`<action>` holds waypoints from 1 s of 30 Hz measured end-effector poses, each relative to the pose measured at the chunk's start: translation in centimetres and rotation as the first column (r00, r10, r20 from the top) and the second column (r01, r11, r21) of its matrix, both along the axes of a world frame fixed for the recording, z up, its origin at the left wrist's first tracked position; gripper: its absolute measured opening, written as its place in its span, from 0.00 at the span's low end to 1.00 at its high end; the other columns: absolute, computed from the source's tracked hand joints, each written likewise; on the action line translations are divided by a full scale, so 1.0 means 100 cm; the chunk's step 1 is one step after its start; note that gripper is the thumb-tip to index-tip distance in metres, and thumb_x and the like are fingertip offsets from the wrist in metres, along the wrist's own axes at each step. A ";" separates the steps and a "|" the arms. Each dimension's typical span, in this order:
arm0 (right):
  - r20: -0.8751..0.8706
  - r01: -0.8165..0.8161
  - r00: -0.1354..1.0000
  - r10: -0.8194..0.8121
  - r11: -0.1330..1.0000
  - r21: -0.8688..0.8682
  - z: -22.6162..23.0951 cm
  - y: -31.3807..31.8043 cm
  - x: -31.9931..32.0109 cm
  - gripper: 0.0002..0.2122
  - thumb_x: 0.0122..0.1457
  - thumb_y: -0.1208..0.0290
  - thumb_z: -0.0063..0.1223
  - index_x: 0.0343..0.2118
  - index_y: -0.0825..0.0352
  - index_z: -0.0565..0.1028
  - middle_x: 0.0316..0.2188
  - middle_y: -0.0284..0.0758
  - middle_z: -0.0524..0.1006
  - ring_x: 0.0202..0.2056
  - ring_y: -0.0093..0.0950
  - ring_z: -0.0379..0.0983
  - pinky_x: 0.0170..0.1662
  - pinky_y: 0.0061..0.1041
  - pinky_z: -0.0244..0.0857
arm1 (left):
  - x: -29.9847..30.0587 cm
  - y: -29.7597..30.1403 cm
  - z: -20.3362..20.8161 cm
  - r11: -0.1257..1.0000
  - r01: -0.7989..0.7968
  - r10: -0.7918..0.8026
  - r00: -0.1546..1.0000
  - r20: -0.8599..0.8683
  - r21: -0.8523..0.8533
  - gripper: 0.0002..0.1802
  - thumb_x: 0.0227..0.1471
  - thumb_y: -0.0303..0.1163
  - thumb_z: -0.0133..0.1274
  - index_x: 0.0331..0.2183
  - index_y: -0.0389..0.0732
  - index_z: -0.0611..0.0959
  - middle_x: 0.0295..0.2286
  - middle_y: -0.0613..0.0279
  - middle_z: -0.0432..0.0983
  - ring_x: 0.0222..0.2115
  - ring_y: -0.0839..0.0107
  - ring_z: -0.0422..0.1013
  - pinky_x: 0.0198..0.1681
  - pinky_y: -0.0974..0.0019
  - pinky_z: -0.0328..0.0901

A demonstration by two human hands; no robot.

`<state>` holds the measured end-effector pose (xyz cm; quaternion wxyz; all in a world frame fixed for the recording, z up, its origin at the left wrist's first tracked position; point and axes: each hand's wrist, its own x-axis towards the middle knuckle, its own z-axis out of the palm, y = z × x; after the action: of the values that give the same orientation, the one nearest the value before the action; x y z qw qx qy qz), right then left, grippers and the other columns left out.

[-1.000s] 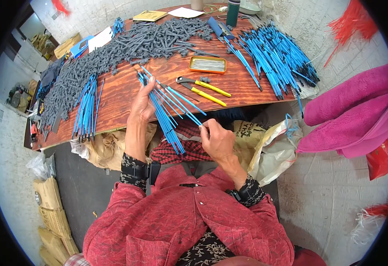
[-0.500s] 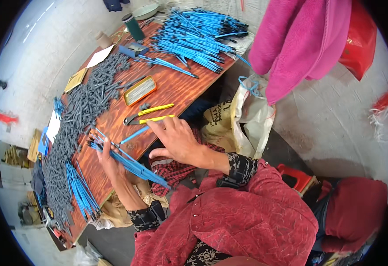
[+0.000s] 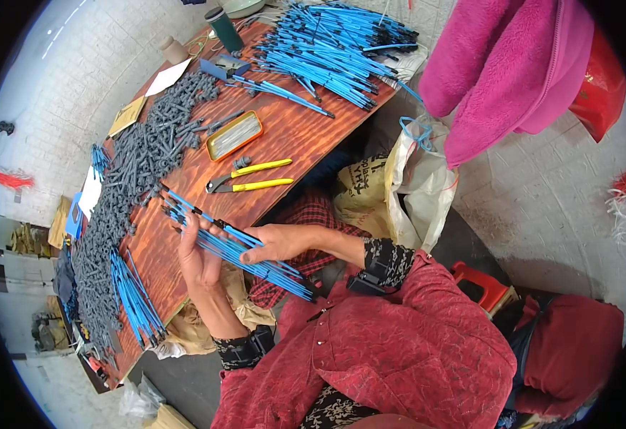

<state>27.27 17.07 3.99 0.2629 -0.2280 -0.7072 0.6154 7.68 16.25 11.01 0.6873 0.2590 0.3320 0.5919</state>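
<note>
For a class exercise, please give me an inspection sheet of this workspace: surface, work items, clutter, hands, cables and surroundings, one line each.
Surface: reddish-brown wooden table, partly covered.
Work items: bundle of blue rods with black ends, in the hands; large pile of blue rods at the far end; heap of grey parts.
Clutter: yellow-handled cutters; orange-rimmed tin holding thin pieces; dark green bottle; white paper.
Hands: left hand holds the bundle; right hand touches it, its fingertips partly hidden.
Cables: thin cord near the bottle; type unclear.
Surroundings: open sack beside the table; pink fabric hanging; red stool.
</note>
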 end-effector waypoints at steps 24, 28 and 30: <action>0.047 0.741 0.666 -0.744 0.655 -0.148 0.002 0.144 0.158 0.11 0.58 0.64 0.62 0.32 0.67 0.77 0.24 0.28 0.77 0.25 0.16 0.70 0.29 0.17 0.63 | -0.035 0.018 -0.053 1.000 0.001 -0.001 0.997 0.083 0.010 0.19 0.65 0.32 0.49 0.57 0.46 0.70 0.28 0.65 0.70 0.24 0.78 0.65 0.30 0.67 0.68; -0.164 0.576 0.760 -0.629 0.768 -0.281 0.010 0.115 0.149 0.13 0.61 0.64 0.59 0.42 0.67 0.72 0.31 0.30 0.78 0.29 0.17 0.72 0.33 0.16 0.66 | -0.020 0.011 -0.035 0.994 -0.025 0.025 1.000 0.008 0.105 0.35 0.65 0.31 0.49 0.68 0.45 0.53 0.32 0.60 0.75 0.24 0.78 0.65 0.32 0.67 0.66; -0.208 0.452 0.824 -0.527 0.832 -0.322 0.011 0.094 0.144 0.14 0.62 0.64 0.57 0.44 0.67 0.70 0.32 0.31 0.78 0.30 0.17 0.72 0.34 0.17 0.67 | -0.016 0.012 -0.032 0.986 0.001 -0.001 1.000 0.004 0.169 0.37 0.65 0.31 0.49 0.68 0.45 0.51 0.34 0.59 0.76 0.24 0.78 0.64 0.32 0.68 0.65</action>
<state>41.65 26.51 5.12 0.4810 -0.3435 -0.4917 0.6394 6.05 17.46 7.82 0.6637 0.3156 0.2791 0.6181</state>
